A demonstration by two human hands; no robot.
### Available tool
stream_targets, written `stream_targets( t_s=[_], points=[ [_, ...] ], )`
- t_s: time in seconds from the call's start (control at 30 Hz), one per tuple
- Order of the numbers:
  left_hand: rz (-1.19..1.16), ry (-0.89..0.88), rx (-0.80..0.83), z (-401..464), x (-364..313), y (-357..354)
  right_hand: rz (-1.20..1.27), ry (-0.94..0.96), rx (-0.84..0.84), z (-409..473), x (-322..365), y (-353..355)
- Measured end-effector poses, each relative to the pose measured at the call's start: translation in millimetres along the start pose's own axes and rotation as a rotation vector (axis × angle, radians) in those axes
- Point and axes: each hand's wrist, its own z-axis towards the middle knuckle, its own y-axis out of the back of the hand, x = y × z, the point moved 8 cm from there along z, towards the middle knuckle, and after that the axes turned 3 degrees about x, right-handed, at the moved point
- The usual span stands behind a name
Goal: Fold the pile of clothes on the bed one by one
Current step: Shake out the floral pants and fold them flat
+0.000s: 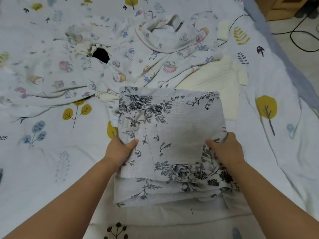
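Observation:
A grey garment with dark floral print [172,128] lies folded into a thick rectangle on the bed, in the middle of the view. My left hand [120,149] grips its left edge, thumb on top and fingers under the fabric. My right hand [224,149] grips the right edge the same way. Behind it spreads an unfolded white pyjama top and bottoms with cartoon prints [138,54]. A cream ribbed garment [217,78] lies partly under both, at the right.
The bed sheet [51,169] is white with yellow and blue tree prints. A black cable [300,31] runs over the floor at the upper right, beside a wooden piece of furniture [283,7]. The bed's right edge slants down the right side.

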Motion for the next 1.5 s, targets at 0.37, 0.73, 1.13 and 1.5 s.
stream_targets(
  t_s=[0.37, 0.73, 1.13, 1.5],
  points=[
    [0.021, -0.284, -0.081, -69.3, -56.1, 51.0, 0.022, 0.273, -0.092, -88.9, 78.7, 27.3],
    [-0.006, -0.230, -0.181, -133.0, -72.3, 180.6, -0.024, 0.440, -0.068, -190.4, 187.3, 37.1],
    [-0.226, -0.079, -0.533, -231.1, -20.1, 303.2, -0.169, 0.784, 0.163, -273.2, 321.0, -10.7],
    [-0.411, 0.149, -0.812, -299.1, 93.4, 380.6, -0.344, 1.036, 0.401, -367.0, 402.4, -143.1]
  ],
)
